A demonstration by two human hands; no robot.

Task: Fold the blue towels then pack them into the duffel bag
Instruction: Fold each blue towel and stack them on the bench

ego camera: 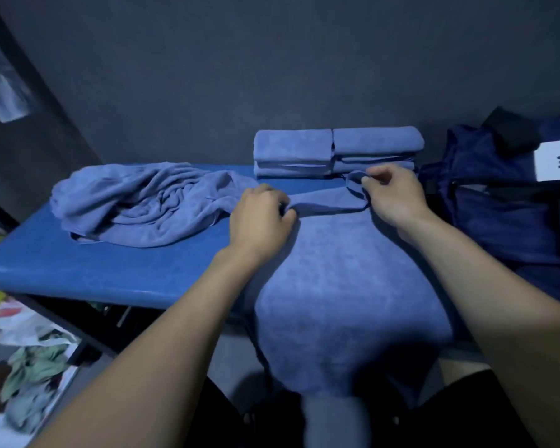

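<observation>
Head view: both hands pinch the far edge of the spread towel [346, 286], left hand [262, 218] and right hand [395, 195] at its corners, on the bench [78, 270]. Keep corners level (edges matched) while folding toward the body. The duffel bag [498, 202] waits right.

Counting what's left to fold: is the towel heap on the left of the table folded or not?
Not folded. The towel heap lies crumpled in loose wrinkles on the table, unlike the squared folded stacks behind it.
</observation>
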